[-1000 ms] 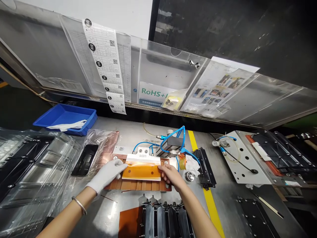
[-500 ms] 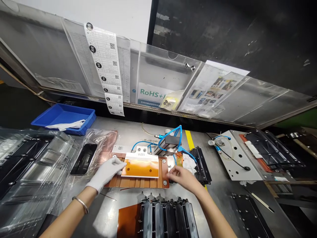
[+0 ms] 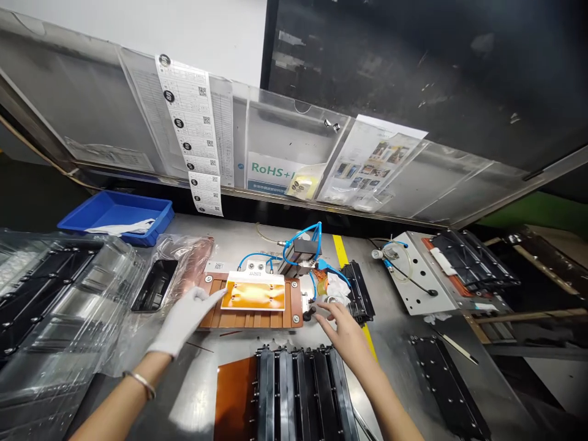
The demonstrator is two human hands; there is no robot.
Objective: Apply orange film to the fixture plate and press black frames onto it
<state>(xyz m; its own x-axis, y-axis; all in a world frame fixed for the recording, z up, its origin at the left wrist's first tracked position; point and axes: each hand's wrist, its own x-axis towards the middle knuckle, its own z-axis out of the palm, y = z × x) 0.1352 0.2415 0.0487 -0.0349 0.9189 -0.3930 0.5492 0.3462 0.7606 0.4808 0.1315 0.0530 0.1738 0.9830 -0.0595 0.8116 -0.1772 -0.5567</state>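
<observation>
My left hand [image 3: 184, 318], in a white glove, has its index finger stretched to the left edge of a white-framed plate with shiny orange film [image 3: 254, 296]. Its other fingers are loosely bent. The plate lies on a copper-brown ribbed fixture [image 3: 220, 318] with screws at its corners. My bare right hand [image 3: 344, 331] is just off the fixture's right end, fingers apart and holding nothing. Beside those fingertips is a small black knob [image 3: 309, 314]. Behind the fixture stands a dark block [image 3: 305, 249] with blue air tubes [image 3: 320, 236].
Black ribbed parts [image 3: 301, 392] lie in front of the fixture beside an orange sheet [image 3: 234, 398]. Plastic-wrapped parts [image 3: 50, 306], a phone-like black tray [image 3: 156, 285] and a blue bin [image 3: 114, 214] are at left. A grey perforated box [image 3: 413, 275] stands at right.
My right hand has come away from the fixture's right edge and its fingers have spread, showing the black knob. My left index finger has straightened along the plate's edge. The view has shifted.
</observation>
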